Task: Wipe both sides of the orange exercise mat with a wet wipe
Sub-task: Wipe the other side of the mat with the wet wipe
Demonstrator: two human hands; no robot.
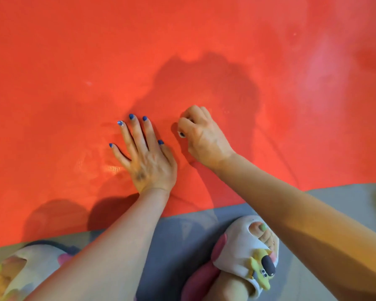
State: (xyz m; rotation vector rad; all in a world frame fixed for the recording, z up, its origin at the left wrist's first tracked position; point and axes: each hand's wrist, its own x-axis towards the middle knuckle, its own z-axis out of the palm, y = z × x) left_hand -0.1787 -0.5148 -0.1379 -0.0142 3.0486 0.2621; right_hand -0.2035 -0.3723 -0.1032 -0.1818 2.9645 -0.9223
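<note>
Mid-wipe: left hand (147,157) pressed flat on the orange mat (182,51); right hand (201,133) fisted, wipe hidden. Next, probably, wider strokes.

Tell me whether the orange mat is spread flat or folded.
Spread flat. The orange mat fills the view as one sheet on the grey floor, its near edge single; left hand presses flat on it.
</note>
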